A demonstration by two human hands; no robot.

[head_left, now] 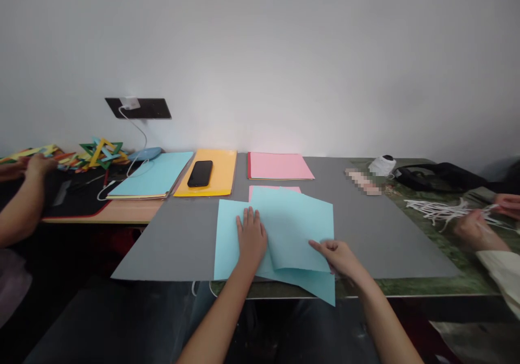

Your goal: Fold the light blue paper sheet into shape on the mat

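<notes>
Light blue sheets of paper [298, 226] lie on a grey board [182, 245] in front of me. My left hand [252, 238] rests flat on the left part of the blue paper, fingers spread. At the right, my right hand [336, 254] pinches the edge of an upper blue sheet, which is lifted and curved over the paper below. A lower blue corner sticks out past the table's front edge. Behind the blue paper peeks a strip of pink paper [274, 189]. Whether the blue paper is one folded piece or separate sheets, I cannot tell.
Behind are a pink paper stack [280, 166], a yellow stack [221, 171] bearing a phone [200, 174], and a blue stack [156, 174]. Paper shapes [101, 153] lie left near a co-worker's hands [38, 166]. Another person's hands [473, 228] hold white strips [441, 209] at right.
</notes>
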